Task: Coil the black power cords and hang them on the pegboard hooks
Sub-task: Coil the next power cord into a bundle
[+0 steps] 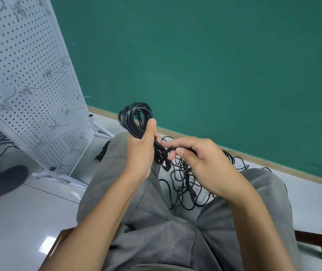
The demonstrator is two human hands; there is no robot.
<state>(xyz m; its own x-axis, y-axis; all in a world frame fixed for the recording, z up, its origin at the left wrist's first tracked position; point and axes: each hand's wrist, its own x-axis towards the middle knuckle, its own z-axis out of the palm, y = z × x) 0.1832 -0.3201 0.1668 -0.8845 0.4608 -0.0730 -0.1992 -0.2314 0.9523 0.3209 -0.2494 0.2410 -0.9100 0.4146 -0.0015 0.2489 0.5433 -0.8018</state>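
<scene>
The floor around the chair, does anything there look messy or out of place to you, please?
Yes. A tangle of loose black cords sprawls on the floor between the knees, uncoiled. The pegboard hooks in view hold no cords yet. The left hand grips one coiled cord; the right hand pinches its tail.

Black coiled cord (134,118), white pegboard (29,79) dotted with dark holes, green wall (205,65), grey trousers (156,227)

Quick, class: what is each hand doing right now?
Left hand: holds the coiled black power cord.
Right hand: pinches that cord's loose end.
</scene>
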